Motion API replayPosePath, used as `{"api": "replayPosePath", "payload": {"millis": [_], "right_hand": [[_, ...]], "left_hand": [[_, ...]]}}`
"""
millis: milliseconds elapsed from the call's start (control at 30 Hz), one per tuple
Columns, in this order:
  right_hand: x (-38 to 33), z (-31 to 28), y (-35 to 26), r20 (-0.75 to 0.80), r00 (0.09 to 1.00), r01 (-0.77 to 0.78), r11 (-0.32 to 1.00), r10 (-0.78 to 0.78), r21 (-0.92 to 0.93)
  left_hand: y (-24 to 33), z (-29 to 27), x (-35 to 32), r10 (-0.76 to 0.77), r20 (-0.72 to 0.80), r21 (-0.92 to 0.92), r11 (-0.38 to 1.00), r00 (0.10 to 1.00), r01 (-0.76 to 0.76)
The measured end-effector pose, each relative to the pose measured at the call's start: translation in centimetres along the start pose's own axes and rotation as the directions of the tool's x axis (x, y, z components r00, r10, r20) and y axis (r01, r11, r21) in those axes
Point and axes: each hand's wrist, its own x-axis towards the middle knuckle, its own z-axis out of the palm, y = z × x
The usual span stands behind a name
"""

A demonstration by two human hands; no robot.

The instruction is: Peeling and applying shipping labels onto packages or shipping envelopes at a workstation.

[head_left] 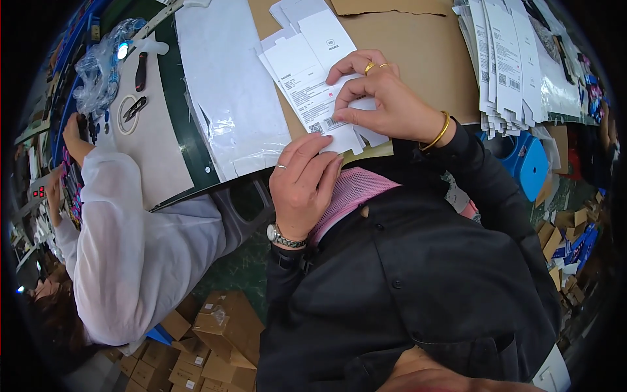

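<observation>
A stack of flat, unfolded white cartons [304,68] with printed text lies on the table edge in front of me. My right hand [385,98], wearing a gold ring and bangle, rests over the top carton's right side. Its thumb and index finger are curled close together against the print; anything between them is too small to make out. At the carton's near end, my left hand [302,183] has its fingers bent together on the bottom flap, thumb beside them. A yellowish sheet [375,152] shows under the cartons at the table edge.
More flat printed cartons [499,59] are stacked at the right, above a blue plastic stool [524,166]. White sheets [225,85] under plastic lie to the left. Beyond them are thread snips [135,108] and a screwdriver [141,72]. A co-worker in white [124,235] sits at left, near cardboard boxes [228,326].
</observation>
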Motion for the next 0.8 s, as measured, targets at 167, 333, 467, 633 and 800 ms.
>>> {"api": "replayPosePath", "payload": {"millis": [167,333,467,633,800], "right_hand": [[0.3,0.5,0.6,-0.019,0.998,0.067,0.997,-0.067,0.038],[-0.7,-0.3,-0.4,-0.058,0.998,0.005,1.0,-0.004,0.022],[-0.9,0.2,-0.5,-0.072,0.997,0.02,0.997,-0.014,0.08],[-0.7,0.2,-0.4,-0.085,0.995,0.054,0.996,-0.049,0.064],[-0.6,0.5,-0.1,-0.102,0.994,0.051,0.993,-0.04,0.108]], "left_hand": [[0.6,-0.9,-0.8,-0.026,0.021,0.06,0.998,0.999,0.024],[0.1,-0.3,-0.5,0.009,-0.021,-0.038,0.999,1.0,-0.009],[0.6,-0.6,-1.0,-0.013,-0.035,-0.042,0.999,0.999,0.012],[0.6,-0.6,-0.7,-0.013,-0.042,-0.045,0.999,0.999,0.011],[0.7,-0.5,-0.7,-0.014,-0.054,-0.03,0.999,0.998,0.012]]}}
